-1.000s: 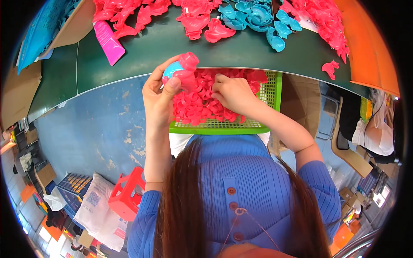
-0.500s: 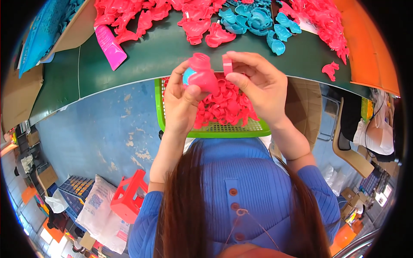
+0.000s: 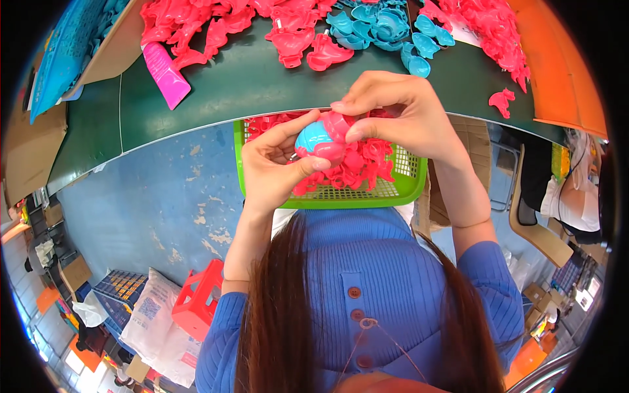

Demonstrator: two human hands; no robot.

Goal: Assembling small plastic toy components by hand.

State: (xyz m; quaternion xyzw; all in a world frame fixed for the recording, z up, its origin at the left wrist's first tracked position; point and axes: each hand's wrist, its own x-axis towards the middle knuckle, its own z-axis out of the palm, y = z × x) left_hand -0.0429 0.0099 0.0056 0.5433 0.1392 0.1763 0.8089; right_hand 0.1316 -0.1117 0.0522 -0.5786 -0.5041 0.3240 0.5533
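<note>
Over the basket, my left hand (image 3: 278, 160) grips a rounded plastic piece (image 3: 314, 136), pink with a light-blue patch, between thumb and fingers. My right hand (image 3: 409, 114) pinches a small pink plastic ring (image 3: 338, 126) against the upper right end of that piece. Whether the ring is seated or only touching cannot be made out. Below both hands a green plastic basket (image 3: 341, 204) holds many curled pink plastic parts (image 3: 363, 164), partly hidden by my fingers.
Across the dark green table (image 3: 223, 88) lie pink shell parts (image 3: 288, 42), teal shell parts (image 3: 390, 29) and a magenta tube (image 3: 167, 75). A loose pink part (image 3: 502, 103) lies near an orange panel (image 3: 557, 65). A red stool (image 3: 196, 301) and white sack (image 3: 154, 321) stand at lower left.
My right hand has brought the ring left and down onto the piece, where before they were apart. My left hand has turned the piece, showing more of its blue patch, and lowered it.
</note>
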